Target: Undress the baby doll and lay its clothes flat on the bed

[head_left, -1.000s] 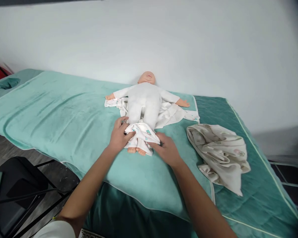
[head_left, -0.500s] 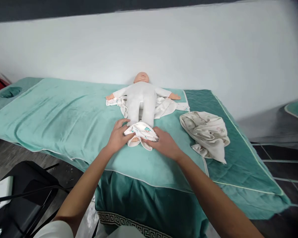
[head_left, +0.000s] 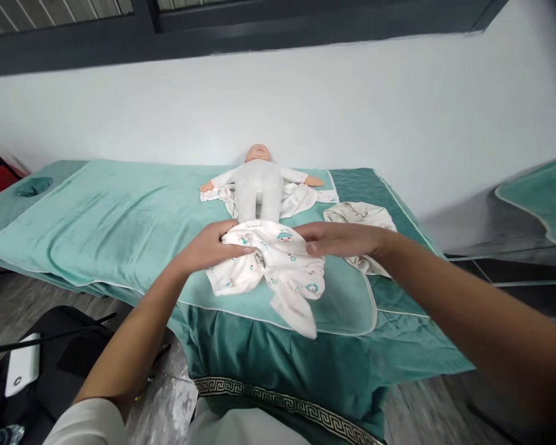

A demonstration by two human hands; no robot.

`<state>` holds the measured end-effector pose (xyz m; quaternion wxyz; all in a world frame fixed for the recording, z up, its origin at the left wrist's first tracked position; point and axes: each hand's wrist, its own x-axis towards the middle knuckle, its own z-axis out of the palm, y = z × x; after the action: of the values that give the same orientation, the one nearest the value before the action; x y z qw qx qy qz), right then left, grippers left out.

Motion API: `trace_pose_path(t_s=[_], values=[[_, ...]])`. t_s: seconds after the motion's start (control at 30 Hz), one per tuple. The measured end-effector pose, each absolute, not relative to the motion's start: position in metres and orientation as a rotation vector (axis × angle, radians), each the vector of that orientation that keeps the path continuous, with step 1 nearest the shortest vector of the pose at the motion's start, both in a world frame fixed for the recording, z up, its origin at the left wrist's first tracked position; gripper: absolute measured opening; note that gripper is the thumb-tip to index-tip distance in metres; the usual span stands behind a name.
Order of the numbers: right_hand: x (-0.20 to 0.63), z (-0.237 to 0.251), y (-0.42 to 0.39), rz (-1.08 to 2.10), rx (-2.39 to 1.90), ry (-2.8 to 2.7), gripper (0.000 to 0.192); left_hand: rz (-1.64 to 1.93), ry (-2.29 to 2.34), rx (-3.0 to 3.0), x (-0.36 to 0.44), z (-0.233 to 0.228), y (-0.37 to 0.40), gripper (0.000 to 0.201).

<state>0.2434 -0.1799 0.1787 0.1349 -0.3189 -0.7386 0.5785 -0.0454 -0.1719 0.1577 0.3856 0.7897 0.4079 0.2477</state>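
A baby doll in a white bodysuit lies on its back on a teal-covered massage table, head toward the wall. Under its torso spreads a white printed garment. My left hand and my right hand both grip a small pair of white printed baby trousers, held up in front of the doll's legs. The trouser legs hang down loose toward the table's near edge. The doll's feet are hidden behind the trousers.
A crumpled cream blanket lies on the table to the right of the doll. A dark chair with a white device stands at the lower left. A second teal-covered table shows at the right edge.
The trousers have come off the doll's feet and now hang free in both hands, lifted toward me. The camera has pulled back and tilted up, showing more wall and floor.
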Motion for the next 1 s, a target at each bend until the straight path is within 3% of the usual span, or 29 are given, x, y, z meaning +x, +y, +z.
trace_pose_path(t_s=[0.17,0.3,0.6,0.83,1.0], values=[[0.241,0.244,-0.181,1.501,-1.144,-2.051,0.041,0.545,0.947,2.346,-0.046,0.23,-0.17,0.036],[0.235,0.28,-0.193,1.296,-1.096,-1.936,0.036,0.47,0.828,2.395,-0.042,0.264,-0.177,0.042],[0.223,0.296,-0.211,1.092,-0.99,-1.957,0.03,0.816,0.733,2.139,-0.035,0.269,-0.197,0.035],[0.213,0.308,-0.22,1.059,-0.901,-2.172,0.03,0.624,0.642,2.089,-0.029,0.267,-0.201,0.043],[0.22,0.304,-0.222,1.021,-0.985,-2.15,0.031,0.74,0.718,2.114,-0.041,0.263,-0.195,0.047]])
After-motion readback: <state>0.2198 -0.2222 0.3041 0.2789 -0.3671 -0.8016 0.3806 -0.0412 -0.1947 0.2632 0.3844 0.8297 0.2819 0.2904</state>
